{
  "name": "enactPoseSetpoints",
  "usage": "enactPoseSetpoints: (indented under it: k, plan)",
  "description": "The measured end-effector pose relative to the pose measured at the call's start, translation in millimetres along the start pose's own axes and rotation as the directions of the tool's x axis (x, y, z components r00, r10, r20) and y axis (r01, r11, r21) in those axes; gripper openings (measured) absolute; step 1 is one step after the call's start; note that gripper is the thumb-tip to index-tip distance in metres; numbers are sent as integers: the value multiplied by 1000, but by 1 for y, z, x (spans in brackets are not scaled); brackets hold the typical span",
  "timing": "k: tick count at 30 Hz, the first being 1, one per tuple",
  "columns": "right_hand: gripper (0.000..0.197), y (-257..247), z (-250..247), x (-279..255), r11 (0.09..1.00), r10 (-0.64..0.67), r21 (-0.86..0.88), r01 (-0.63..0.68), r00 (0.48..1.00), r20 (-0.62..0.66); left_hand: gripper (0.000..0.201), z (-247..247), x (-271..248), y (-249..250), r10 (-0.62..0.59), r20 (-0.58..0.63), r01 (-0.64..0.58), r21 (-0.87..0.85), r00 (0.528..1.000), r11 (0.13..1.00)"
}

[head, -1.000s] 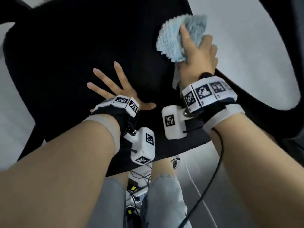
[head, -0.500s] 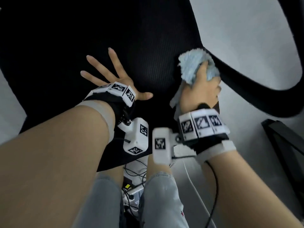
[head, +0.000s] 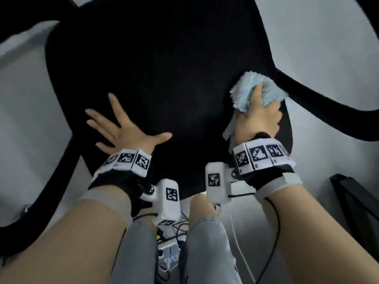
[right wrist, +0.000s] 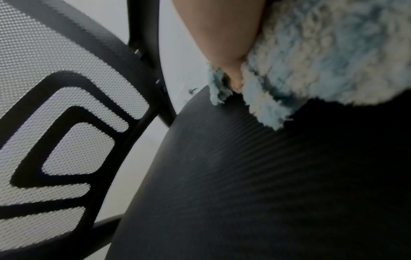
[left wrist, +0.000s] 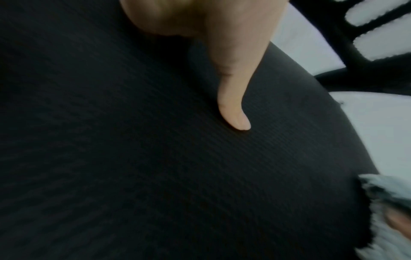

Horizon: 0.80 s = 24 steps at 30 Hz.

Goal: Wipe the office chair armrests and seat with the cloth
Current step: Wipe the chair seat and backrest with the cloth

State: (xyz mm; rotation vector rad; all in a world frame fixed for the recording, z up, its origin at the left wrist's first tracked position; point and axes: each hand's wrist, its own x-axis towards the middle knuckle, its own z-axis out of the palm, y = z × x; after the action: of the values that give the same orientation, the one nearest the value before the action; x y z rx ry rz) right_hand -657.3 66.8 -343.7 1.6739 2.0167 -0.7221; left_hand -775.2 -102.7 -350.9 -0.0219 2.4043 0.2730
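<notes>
Both of my hands are on the black seat (head: 164,78) of the office chair. My left hand (head: 123,130) lies flat on the ribbed fabric toward the near left part of the seat, its fingers (head: 114,105) straight and spread wide, thumb stretched out to the right; the left wrist view shows that thumb (left wrist: 233,109) pressed against the weave. My right hand (head: 258,117) is at the right edge of the seat, with its fingers curled into the fluffy blue and white cloth (head: 246,93), bunching it into a wad. The cloth touches the seat right where the right armrest (head: 328,95) curves away; a loose corner hangs down beside my wrist. In the right wrist view the cloth (right wrist: 322,52) sits directly on the fabric, with the mesh backrest (right wrist: 66,114) standing off to the left. The left armrest (head: 59,167) bends down past the seat's left side. Below the seat's front edge are my knees in light jeans (head: 207,242), and between them a tangle of cables (head: 170,232) lies on the pale floor (head: 328,48).
</notes>
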Motion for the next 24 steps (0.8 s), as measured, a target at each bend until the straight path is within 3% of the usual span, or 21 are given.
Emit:
enactPoseSetpoints:
  k: [2, 3, 5, 6, 7, 8, 11, 13, 15, 17, 18, 20, 21, 22, 23, 24]
  plan:
    - [70, -43, 20, -13, 948, -255, -172, 269, 962, 101, 134, -14, 6, -27, -56, 24, 56, -2, 998, 998]
    - [70, -59, 32, -27, 853, -417, -261, 452, 891, 181, 132, -18, 8, -34, -43, 45, 43, 9, 998, 999]
    - [69, -69, 51, -47, 588, -636, -349, 730, 684, 358, 128, -23, 12, -41, -6, 58, 5, 23, 998, 1000]
    - [68, -64, 52, -45, 483, -684, -372, 793, 607, 406, 126, -25, 14, -41, 5, 62, -6, 19, 998, 1000]
    - [67, -56, 44, -34, 436, -708, -403, 805, 583, 399, 124, -27, 16, -41, 8, 72, -9, 8, 997, 1000]
    - [67, -50, 31, -20, 473, -702, -437, 765, 627, 338, 121, -30, 18, -40, 3, 91, -2, -3, 996, 1000]
    - [70, -48, -5, 30, 830, -488, -355, 430, 868, -89, 112, -37, 21, -40, -5, 114, 3, 19, 993, 1000]
    - [69, -69, -8, 45, 949, -270, -234, 212, 928, -257, 107, -39, 20, -42, 11, 103, -15, 39, 995, 999]
    - [65, -106, 6, 45, 970, -185, -197, 144, 961, -206, 104, -38, 19, -43, 14, 106, -20, 58, 994, 998]
    - [60, -142, 31, 25, 900, -368, -281, 333, 926, -82, 102, -38, 20, -44, 14, 99, -22, 81, 995, 996]
    - [57, -153, 45, 9, 802, -515, -353, 482, 857, 3, 102, -36, 21, -44, 19, 90, -28, 97, 996, 995]
    - [57, -159, 65, -22, 505, -745, -413, 758, 624, 234, 101, -33, 21, -44, 28, 79, -39, 138, 996, 990]
    - [61, -154, 68, -25, 386, -780, -418, 822, 533, 328, 102, -31, 20, -43, 27, 79, -39, 154, 997, 987]
    - [63, -147, 61, -18, 323, -795, -437, 839, 491, 356, 102, -29, 20, -42, 23, 78, -36, 168, 997, 985]
    - [63, -137, 49, -2, 338, -800, -467, 817, 511, 316, 102, -28, 20, -41, 19, 77, -33, 182, 997, 983]
    - [61, -126, 33, 15, 429, -775, -483, 764, 585, 237, 102, -27, 19, -39, 16, 77, -30, 194, 997, 981]
